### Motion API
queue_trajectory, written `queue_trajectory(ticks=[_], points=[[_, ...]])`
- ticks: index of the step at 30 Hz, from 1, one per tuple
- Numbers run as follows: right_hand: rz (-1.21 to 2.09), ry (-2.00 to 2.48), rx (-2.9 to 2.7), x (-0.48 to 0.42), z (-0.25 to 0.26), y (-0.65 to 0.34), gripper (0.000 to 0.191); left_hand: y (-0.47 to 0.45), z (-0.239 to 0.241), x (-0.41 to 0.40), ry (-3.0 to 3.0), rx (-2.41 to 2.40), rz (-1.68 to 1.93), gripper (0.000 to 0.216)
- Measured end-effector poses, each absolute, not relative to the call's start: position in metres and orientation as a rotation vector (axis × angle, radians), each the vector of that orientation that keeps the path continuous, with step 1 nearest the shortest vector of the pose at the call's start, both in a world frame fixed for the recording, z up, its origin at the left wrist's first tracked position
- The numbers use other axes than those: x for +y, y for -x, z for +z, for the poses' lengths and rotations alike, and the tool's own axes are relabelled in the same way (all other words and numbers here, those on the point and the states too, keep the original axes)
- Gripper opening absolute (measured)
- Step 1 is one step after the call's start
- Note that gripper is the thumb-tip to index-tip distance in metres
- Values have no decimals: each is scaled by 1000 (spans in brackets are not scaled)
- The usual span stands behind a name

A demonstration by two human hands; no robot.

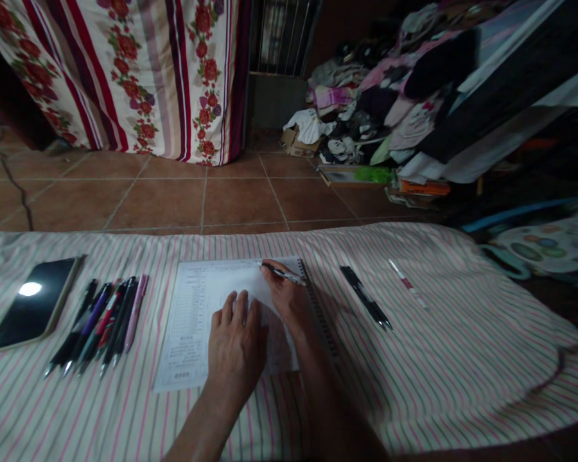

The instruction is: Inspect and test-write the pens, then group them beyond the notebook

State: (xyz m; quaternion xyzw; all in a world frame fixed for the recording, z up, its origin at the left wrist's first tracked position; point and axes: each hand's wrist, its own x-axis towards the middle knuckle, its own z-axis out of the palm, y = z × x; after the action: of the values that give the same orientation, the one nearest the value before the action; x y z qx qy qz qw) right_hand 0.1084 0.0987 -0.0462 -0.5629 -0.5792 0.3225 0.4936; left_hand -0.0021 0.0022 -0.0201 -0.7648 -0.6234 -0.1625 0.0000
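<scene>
A printed sheet lies on a spiral notebook on the striped cloth. My left hand rests flat on the sheet, fingers stretched out. Just beyond it, my right hand is closed round a pen, whose tip touches the top of the sheet. To the left lies a row of several pens. Two more pens lie to the right of the notebook, a black one and a white one.
A dark phone lies at the far left on the striped cloth. Beyond is a tiled floor, a flowered hanging cloth and a heap of clothes at the right.
</scene>
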Motion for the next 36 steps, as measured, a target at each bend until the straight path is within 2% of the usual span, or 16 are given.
queue_trajectory(ticks=[21, 28, 36], points=[[635, 1463, -1415, 98, -43, -106, 26, 3, -23, 2, 2416, -1955, -497, 34], [735, 1394, -1324, 95, -45, -106, 29, 2, -23, 0, 2408, -1980, -485, 33], [657, 1422, -1409, 97, -43, -103, 27, 2, -23, 1, 2409, -1977, -469, 33]])
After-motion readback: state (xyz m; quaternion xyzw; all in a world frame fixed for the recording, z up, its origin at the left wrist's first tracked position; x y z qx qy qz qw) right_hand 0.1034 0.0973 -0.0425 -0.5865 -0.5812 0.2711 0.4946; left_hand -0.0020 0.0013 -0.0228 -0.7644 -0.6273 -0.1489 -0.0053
